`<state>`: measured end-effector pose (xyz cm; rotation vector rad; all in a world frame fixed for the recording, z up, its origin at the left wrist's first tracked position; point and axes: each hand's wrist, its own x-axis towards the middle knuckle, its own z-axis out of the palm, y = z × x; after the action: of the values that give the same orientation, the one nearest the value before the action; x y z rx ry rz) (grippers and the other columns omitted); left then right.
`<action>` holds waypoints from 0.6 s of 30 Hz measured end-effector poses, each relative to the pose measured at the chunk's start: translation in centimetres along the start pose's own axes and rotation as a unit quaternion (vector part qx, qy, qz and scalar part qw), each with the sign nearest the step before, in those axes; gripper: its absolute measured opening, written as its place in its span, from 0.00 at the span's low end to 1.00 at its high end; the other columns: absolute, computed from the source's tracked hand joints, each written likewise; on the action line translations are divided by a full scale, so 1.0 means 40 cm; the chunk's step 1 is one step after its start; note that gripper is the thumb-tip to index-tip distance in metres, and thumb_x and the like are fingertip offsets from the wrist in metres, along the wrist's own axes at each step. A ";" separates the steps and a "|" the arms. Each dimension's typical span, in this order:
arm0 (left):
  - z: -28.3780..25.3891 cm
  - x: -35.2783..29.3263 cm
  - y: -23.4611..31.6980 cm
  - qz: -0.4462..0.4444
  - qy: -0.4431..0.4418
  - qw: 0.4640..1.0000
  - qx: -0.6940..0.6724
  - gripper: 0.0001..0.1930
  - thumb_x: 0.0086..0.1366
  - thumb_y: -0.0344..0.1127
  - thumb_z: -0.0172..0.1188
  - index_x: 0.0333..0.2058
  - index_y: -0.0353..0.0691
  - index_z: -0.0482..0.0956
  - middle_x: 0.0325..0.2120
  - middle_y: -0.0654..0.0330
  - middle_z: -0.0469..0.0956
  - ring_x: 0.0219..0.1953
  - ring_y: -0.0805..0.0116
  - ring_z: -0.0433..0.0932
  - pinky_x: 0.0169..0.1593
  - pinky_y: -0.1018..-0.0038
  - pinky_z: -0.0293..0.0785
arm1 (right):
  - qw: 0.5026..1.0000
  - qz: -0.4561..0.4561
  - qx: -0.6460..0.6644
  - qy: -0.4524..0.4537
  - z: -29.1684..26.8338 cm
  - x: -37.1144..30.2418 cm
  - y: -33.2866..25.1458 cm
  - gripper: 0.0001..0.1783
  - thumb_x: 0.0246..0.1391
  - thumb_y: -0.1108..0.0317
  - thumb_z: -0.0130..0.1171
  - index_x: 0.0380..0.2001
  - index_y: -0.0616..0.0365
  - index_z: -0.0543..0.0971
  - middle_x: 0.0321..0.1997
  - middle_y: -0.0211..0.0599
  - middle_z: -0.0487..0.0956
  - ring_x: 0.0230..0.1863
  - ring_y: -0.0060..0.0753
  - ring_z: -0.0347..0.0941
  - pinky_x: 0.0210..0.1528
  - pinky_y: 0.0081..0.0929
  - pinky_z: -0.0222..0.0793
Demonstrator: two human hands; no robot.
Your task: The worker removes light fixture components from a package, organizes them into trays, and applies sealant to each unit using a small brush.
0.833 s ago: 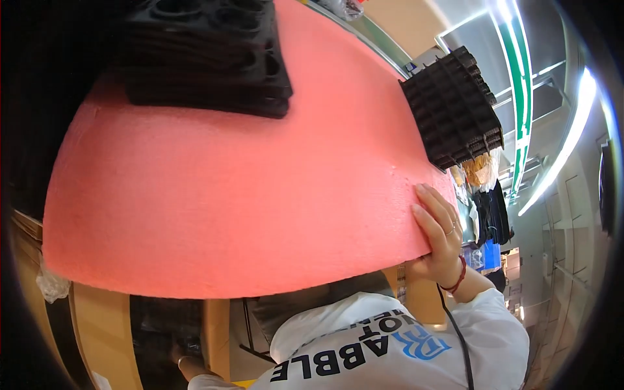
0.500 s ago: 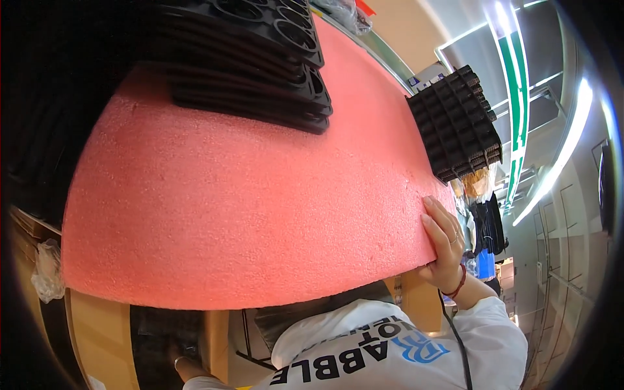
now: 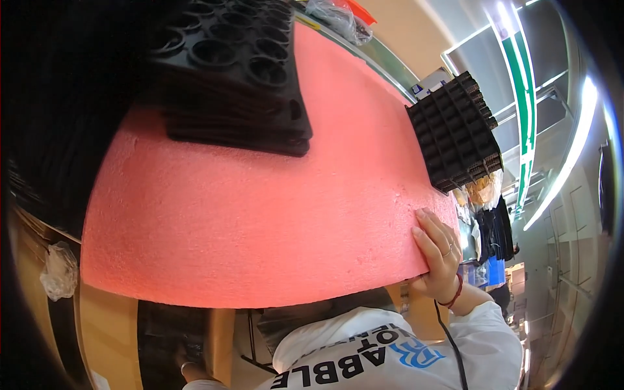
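My right hand (image 3: 438, 255) lies on the near right edge of a pink foam sheet (image 3: 279, 227), fingers stretched out over its top and a ring on one of them. Its thumb is hidden. Low at the left, my left hand (image 3: 184, 357) is down below the sheet, against a dark black item (image 3: 170, 325) between cardboard panels. Shadow hides its fingers, so what they touch does not show. A stack of black plastic trays with round cups (image 3: 244, 78) sits on the far left part of the foam.
A second black tray stack (image 3: 458, 133) stands at the sheet's right edge. Clear plastic wrap (image 3: 60, 272) hangs at the left, beside a cardboard box (image 3: 107, 331). More plastic (image 3: 335, 16) lies at the back. A black cable (image 3: 448, 331) runs down past my right arm.
The view has shifted, so the large tray stack appears lower and farther left, with more of its cups showing. My right hand stays on the foam edge; my left remains below.
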<state>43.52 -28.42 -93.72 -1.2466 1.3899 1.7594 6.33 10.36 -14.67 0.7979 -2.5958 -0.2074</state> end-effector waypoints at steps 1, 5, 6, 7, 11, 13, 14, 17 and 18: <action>0.026 -0.029 -0.011 0.013 0.006 0.997 0.074 0.24 0.62 0.51 0.43 0.47 0.37 0.70 0.46 0.55 0.70 0.47 0.64 0.68 0.50 0.70 0.64 | 1.000 -0.005 -0.006 -0.004 -0.002 -0.001 0.004 0.26 0.32 0.66 0.59 0.42 0.58 0.73 0.49 0.50 0.71 0.47 0.53 0.69 0.42 0.37 0.67; 0.081 -0.034 0.178 0.057 0.063 0.931 0.356 0.22 0.61 0.50 0.45 0.43 0.38 0.74 0.43 0.52 0.72 0.45 0.61 0.71 0.46 0.68 0.67 | 1.000 -0.013 0.005 -0.010 -0.005 0.001 0.013 0.29 0.27 0.69 0.56 0.42 0.56 0.74 0.49 0.48 0.71 0.47 0.50 0.70 0.41 0.37 0.67; 0.065 -0.054 0.209 0.063 0.081 0.902 0.420 0.22 0.61 0.50 0.45 0.42 0.39 0.74 0.42 0.52 0.73 0.44 0.60 0.72 0.46 0.67 0.68 | 1.000 -0.007 0.005 -0.007 0.000 -0.001 0.007 0.31 0.24 0.69 0.55 0.43 0.54 0.74 0.50 0.46 0.71 0.48 0.47 0.69 0.42 0.36 0.66; 0.058 -0.072 0.247 0.070 0.097 0.867 0.484 0.22 0.60 0.50 0.46 0.41 0.39 0.75 0.42 0.51 0.73 0.44 0.59 0.72 0.45 0.66 0.69 | 1.000 -0.007 0.010 0.005 -0.005 -0.004 0.009 0.31 0.24 0.69 0.55 0.43 0.54 0.74 0.50 0.46 0.71 0.48 0.47 0.69 0.42 0.36 0.66; 0.092 -0.194 0.417 0.091 0.159 0.741 0.645 0.20 0.59 0.50 0.47 0.39 0.40 0.77 0.39 0.49 0.75 0.42 0.57 0.75 0.43 0.65 0.71 | 1.000 -0.010 -0.004 -0.019 -0.021 -0.012 0.008 0.33 0.26 0.67 0.58 0.46 0.51 0.73 0.52 0.43 0.69 0.50 0.44 0.67 0.43 0.35 0.65; 0.163 -0.339 0.500 -0.100 0.243 0.842 0.471 0.23 0.55 0.52 0.51 0.39 0.38 0.77 0.41 0.52 0.75 0.43 0.57 0.75 0.44 0.64 0.71 | 1.000 0.003 0.004 -0.017 -0.026 -0.021 0.019 0.33 0.28 0.64 0.60 0.47 0.52 0.72 0.53 0.43 0.68 0.49 0.43 0.68 0.43 0.35 0.65; 0.267 -0.460 0.788 -0.197 0.275 0.866 0.368 0.24 0.54 0.53 0.52 0.38 0.37 0.77 0.42 0.53 0.74 0.43 0.57 0.75 0.44 0.64 0.72 | 1.000 0.008 0.028 -0.007 -0.024 -0.023 0.024 0.32 0.27 0.64 0.61 0.45 0.54 0.73 0.52 0.44 0.69 0.48 0.44 0.68 0.43 0.36 0.65; 0.274 -0.553 0.840 -0.154 0.279 0.872 0.371 0.26 0.51 0.56 0.54 0.39 0.39 0.77 0.44 0.55 0.74 0.46 0.55 0.73 0.45 0.64 0.71 | 0.997 -0.017 0.068 0.033 -0.033 -0.026 0.016 0.31 0.29 0.61 0.63 0.43 0.55 0.74 0.51 0.42 0.70 0.48 0.43 0.69 0.42 0.35 0.66; 0.341 -0.672 0.902 -0.092 0.323 0.857 0.390 0.25 0.49 0.54 0.55 0.39 0.40 0.77 0.42 0.52 0.74 0.45 0.55 0.73 0.45 0.64 0.71 | 0.994 -0.026 0.086 0.056 -0.038 -0.048 0.032 0.30 0.30 0.61 0.64 0.43 0.55 0.74 0.50 0.41 0.70 0.47 0.42 0.69 0.42 0.34 0.66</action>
<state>19.09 -23.29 -53.85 -1.4436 1.9753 0.4859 7.78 12.48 -13.62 0.9108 -2.5128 0.0460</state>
